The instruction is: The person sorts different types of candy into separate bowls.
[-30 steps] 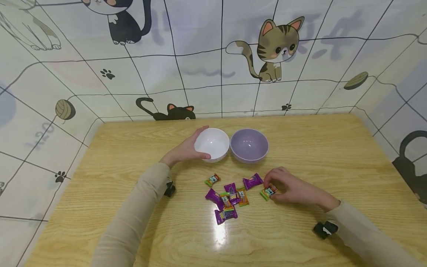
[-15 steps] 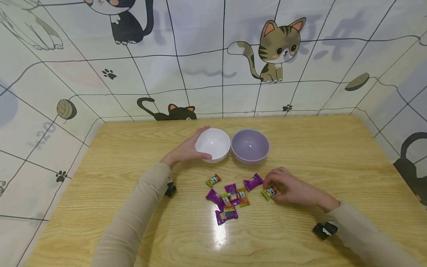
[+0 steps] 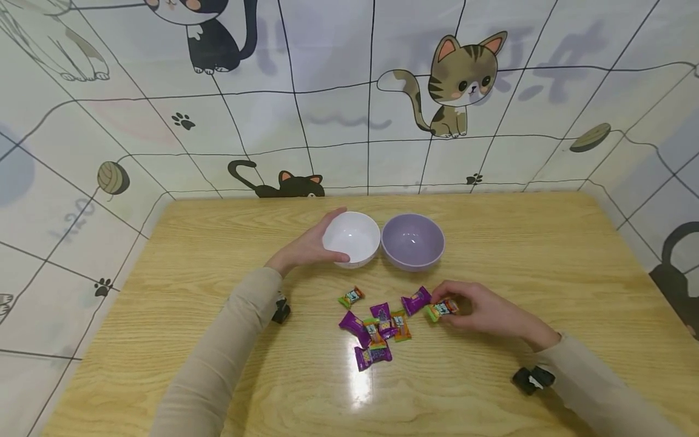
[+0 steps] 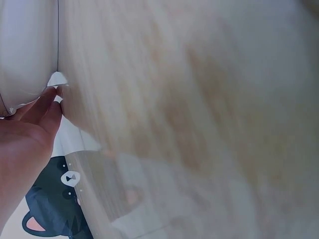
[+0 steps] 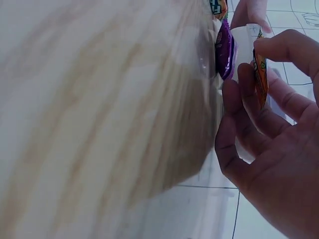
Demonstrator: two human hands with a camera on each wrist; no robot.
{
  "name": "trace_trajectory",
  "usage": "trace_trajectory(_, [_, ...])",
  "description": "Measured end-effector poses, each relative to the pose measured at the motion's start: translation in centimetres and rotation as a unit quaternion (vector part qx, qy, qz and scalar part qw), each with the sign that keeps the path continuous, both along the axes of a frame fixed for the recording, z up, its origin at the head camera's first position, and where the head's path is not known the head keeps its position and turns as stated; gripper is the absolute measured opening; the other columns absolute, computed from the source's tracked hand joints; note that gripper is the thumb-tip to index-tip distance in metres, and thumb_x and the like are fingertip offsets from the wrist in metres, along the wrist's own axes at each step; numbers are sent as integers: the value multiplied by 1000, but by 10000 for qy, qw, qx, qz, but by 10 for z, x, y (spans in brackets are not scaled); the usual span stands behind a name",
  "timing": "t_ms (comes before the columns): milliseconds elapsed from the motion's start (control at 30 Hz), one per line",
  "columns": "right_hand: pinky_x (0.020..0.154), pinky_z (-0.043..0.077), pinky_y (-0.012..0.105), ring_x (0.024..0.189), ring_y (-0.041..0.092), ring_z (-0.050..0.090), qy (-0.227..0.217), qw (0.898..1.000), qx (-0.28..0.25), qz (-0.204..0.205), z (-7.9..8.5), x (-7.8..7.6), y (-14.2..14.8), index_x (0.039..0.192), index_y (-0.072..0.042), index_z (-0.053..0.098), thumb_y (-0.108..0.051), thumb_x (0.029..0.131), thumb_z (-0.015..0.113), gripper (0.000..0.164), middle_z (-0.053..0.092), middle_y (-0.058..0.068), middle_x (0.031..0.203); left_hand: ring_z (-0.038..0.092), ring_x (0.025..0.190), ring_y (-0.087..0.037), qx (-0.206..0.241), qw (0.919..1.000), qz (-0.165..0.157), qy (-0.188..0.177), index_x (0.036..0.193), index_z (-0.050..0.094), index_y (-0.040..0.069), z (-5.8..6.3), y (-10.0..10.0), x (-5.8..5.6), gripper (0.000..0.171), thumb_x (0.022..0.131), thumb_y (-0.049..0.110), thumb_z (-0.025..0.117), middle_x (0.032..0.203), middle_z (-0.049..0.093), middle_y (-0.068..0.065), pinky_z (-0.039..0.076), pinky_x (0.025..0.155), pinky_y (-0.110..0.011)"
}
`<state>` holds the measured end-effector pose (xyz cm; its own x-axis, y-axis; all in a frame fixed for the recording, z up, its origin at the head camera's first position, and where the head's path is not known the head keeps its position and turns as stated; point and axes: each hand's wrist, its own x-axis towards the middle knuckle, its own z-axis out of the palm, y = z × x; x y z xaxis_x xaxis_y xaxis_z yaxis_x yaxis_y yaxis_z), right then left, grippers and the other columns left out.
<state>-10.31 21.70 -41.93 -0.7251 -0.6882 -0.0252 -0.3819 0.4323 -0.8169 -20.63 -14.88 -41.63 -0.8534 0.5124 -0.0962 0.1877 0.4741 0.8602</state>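
Observation:
My left hand grips the white bowl from its left side, thumb at the near rim and fingers round the far side. The left wrist view shows the fingers against the white wall of the bowl. My right hand pinches a green-and-orange wrapped candy between thumb and fingers; in the right wrist view this candy appears edge-on. Just left of it lies a purple wrapped candy. A lavender bowl stands right beside the white one.
In front of the bowls, several purple candies and orange-and-green candies lie in a loose cluster. One small candy lies apart, nearer the white bowl. A cat-patterned sheet closes off the back of the wooden table.
My right hand has raised the pinched candy a little and tilted it. The left hand keeps its hold on the white bowl, and the head view has shifted slightly.

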Motion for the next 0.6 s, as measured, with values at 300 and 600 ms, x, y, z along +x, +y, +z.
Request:
trace_trajectory(300, [78, 47, 29, 89, 13, 54, 146, 9998, -88, -101, 14, -1, -11, 111, -14, 64, -5, 84, 74, 31, 63, -5, 108, 34, 134, -28, 45, 10000, -11, -7, 155, 17, 25, -2, 0, -1, 103, 76, 21, 84, 154, 27, -9, 31, 106, -46])
trace_trajectory(600, [79, 47, 31, 89, 12, 55, 853, 9953, -352, -293, 33, -6, -26, 108, -14, 65, 0, 82, 74, 31, 65, -8, 103, 33, 134, -27, 80, 10000, -45, -4, 155, 17, 23, -5, -1, -2, 103, 77, 21, 84, 154, 25, -9, 30, 107, -45])
